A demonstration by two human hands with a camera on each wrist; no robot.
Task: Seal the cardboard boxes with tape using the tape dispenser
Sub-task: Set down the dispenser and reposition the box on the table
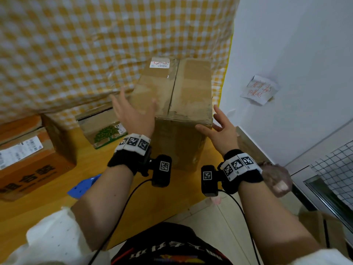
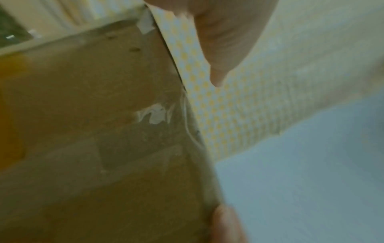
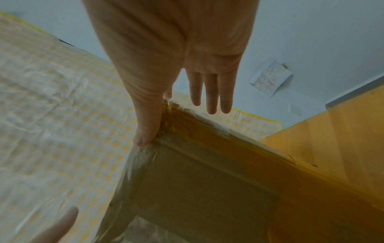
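Head view: both open hands flank the cardboard box [image 1: 179, 92] near edge.

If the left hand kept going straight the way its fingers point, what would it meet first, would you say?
Probably the checked cloth behind: the left hand points along the tall box's left side, fingers open. Depth is unclear, so it might graze that side first.

Little can be read. The paper note [image 1: 258, 89] on the wall at two o'clock carries red handwritten characters, too loose to make out. The orange box [image 1: 28, 165] at nine o'clock shows large black characters, blurred, and a white shipping label [image 1: 18, 150] with illegible fine print. The tall box's label [image 1: 159, 64] has unreadable red marks.
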